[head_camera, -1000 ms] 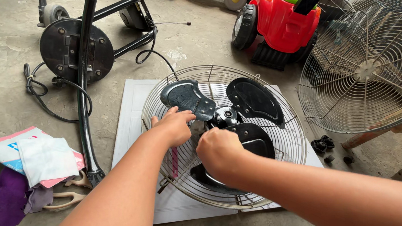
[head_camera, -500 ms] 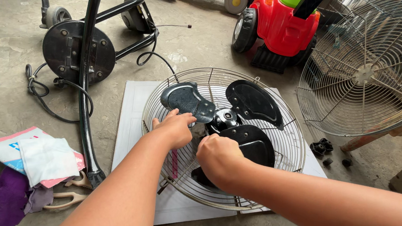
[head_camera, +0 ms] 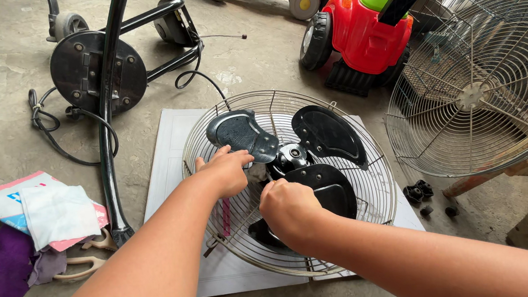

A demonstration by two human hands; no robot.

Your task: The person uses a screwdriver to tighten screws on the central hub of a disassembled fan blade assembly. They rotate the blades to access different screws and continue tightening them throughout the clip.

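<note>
A black three-bladed fan blade (head_camera: pixel 324 137) lies inside a round wire rear guard (head_camera: pixel 380 185) on a white board (head_camera: pixel 170 148). My left hand (head_camera: pixel 224 171) rests on the guard beside the left blade, fingers curled near the shiny hub (head_camera: pixel 290 155). My right hand (head_camera: pixel 289 207) is closed in a fist over the near blade, just below the hub. What the fingers grip is hidden under the hands.
The fan's black stand with round base (head_camera: pixel 98 71) and cord (head_camera: pixel 49 133) lies to the left. A front wire guard (head_camera: pixel 484 92) leans at right, a red toy car (head_camera: pixel 362 26) behind it. Cloths and a packet (head_camera: pixel 44 215) lie at left; small black knobs (head_camera: pixel 418 192) at right.
Both hands stay on the fan near the hub; the right hand has shifted slightly toward me and the view has drifted a little.
</note>
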